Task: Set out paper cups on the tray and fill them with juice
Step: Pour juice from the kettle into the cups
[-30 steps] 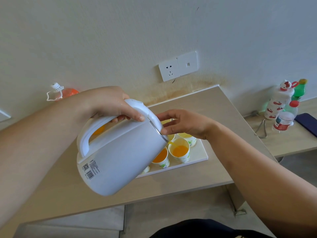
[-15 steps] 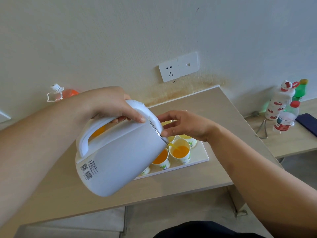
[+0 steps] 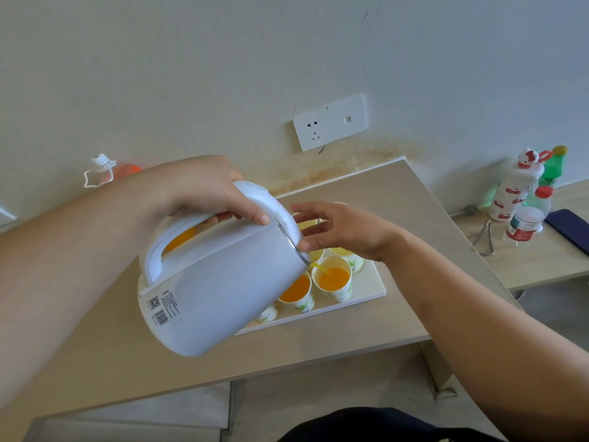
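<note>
My left hand (image 3: 207,193) grips the handle of a white kettle-shaped jug (image 3: 223,282), tilted down to the right over a white tray (image 3: 366,288). A thin stream of orange juice runs from its spout into a paper cup (image 3: 333,279) that holds juice. Another juice-filled cup (image 3: 296,291) stands to that cup's left, and several more cups are partly hidden behind the jug and my hands. My right hand (image 3: 344,231) reaches in from the right, with fingers spread and the thumb tip touching the jug's lid rim.
The tray lies on a beige table (image 3: 414,218) against the wall, below a socket (image 3: 314,129). An orange bottle (image 3: 108,172) stands at the back left. On a lower surface to the right are several bottles (image 3: 516,189), a dark phone (image 3: 570,228) and metal tongs (image 3: 484,237).
The jug has tipped a little further and juice is now streaming into the front right cup. My right hand's fingers have spread open at the lid.
</note>
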Action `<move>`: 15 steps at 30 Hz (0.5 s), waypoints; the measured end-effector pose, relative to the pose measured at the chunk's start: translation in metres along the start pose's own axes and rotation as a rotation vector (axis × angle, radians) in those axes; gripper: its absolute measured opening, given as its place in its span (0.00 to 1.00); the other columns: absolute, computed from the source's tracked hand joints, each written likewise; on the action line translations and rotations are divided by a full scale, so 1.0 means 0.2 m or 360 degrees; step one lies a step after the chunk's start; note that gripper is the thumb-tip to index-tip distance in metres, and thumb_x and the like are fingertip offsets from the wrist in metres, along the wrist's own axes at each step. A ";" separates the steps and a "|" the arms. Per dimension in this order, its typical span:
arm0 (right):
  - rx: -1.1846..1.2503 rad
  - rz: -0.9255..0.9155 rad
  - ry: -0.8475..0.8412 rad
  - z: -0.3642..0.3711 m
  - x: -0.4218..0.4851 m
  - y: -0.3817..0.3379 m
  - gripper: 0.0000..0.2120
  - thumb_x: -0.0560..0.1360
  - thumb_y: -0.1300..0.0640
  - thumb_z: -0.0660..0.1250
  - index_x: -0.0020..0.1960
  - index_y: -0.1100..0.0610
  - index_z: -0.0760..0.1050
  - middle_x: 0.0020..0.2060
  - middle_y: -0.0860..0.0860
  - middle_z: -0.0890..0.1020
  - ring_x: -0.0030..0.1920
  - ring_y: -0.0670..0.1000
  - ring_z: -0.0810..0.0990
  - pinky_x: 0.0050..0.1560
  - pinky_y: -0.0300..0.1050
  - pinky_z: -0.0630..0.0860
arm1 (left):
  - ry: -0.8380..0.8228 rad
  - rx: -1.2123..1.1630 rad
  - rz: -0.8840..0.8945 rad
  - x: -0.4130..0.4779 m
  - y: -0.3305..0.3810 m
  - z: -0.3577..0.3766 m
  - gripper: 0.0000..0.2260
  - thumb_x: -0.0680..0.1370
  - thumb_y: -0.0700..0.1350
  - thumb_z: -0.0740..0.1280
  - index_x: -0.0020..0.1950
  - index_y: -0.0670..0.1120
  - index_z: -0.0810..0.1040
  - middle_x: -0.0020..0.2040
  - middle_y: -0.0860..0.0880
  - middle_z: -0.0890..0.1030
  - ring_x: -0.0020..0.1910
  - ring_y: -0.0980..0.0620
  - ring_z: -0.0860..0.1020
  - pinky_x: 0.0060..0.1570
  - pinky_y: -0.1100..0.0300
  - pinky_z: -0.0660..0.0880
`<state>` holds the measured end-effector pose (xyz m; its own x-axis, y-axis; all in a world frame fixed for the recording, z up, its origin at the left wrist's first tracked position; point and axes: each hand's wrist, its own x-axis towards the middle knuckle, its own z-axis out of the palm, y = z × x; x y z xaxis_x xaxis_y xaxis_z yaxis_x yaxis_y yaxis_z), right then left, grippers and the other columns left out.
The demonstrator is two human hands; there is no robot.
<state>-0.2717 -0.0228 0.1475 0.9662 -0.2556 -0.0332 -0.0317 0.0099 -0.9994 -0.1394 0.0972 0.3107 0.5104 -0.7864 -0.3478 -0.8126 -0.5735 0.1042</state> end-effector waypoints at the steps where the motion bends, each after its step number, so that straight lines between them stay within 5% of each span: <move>1: -0.0004 -0.0020 -0.0021 0.00 0.00 0.00 0.33 0.69 0.62 0.74 0.71 0.53 0.68 0.64 0.50 0.75 0.57 0.49 0.80 0.52 0.37 0.75 | 0.0003 0.0014 0.0004 0.00 0.00 0.00 0.17 0.65 0.57 0.76 0.34 0.46 0.76 0.22 0.53 0.75 0.23 0.55 0.73 0.34 0.60 0.69; 15: 0.0009 -0.0070 -0.0074 -0.03 0.00 0.00 0.28 0.71 0.63 0.71 0.69 0.54 0.70 0.63 0.48 0.77 0.59 0.51 0.79 0.59 0.42 0.75 | -0.0004 0.0105 0.0038 0.03 0.04 -0.01 0.17 0.66 0.58 0.75 0.33 0.45 0.76 0.20 0.54 0.74 0.25 0.54 0.73 0.33 0.60 0.68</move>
<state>-0.2732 -0.0280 0.1480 0.9775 -0.2107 0.0110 0.0123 0.0053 -0.9999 -0.1424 0.0878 0.3109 0.4898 -0.7992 -0.3485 -0.8415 -0.5379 0.0508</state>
